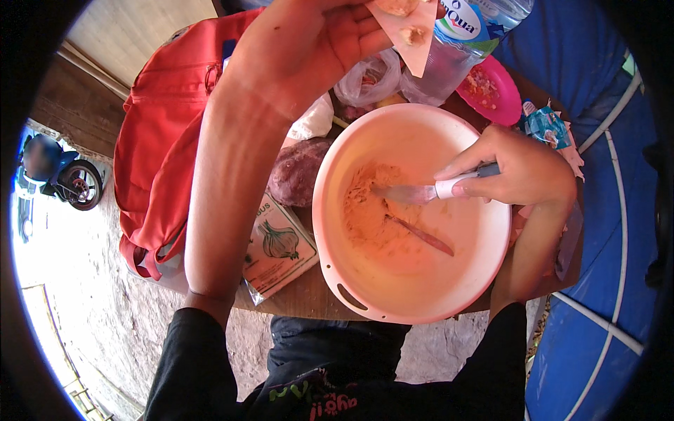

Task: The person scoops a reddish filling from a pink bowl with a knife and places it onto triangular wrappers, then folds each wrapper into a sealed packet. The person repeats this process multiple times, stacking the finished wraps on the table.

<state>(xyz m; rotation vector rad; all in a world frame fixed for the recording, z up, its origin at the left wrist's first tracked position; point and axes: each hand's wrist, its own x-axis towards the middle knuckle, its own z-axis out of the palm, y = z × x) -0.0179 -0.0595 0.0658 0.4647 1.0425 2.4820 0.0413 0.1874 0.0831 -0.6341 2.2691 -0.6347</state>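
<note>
A large pink bowl (484, 274) sits on a small wooden table, with orange-brown powder (368, 207) heaped on its left side. My right hand (523, 168) grips a white-handled knife (421, 191) whose blade points left into the powder. A thin reddish strip (425, 236) lies in the bowl below the blade. My left hand (309, 45) is raised above the table's far side and holds a pale triangular packet piece (414, 35) smeared with powder.
A red bag (158, 154) lies at the table's left. Beside the bowl are a packet with an onion picture (277, 249), a dark purple lump (298, 172), a plastic bottle (460, 49), a small pink dish (495, 88) and clear bags (368, 81). A blue tarp (604, 231) hangs right; a motorbike (67, 175) stands left.
</note>
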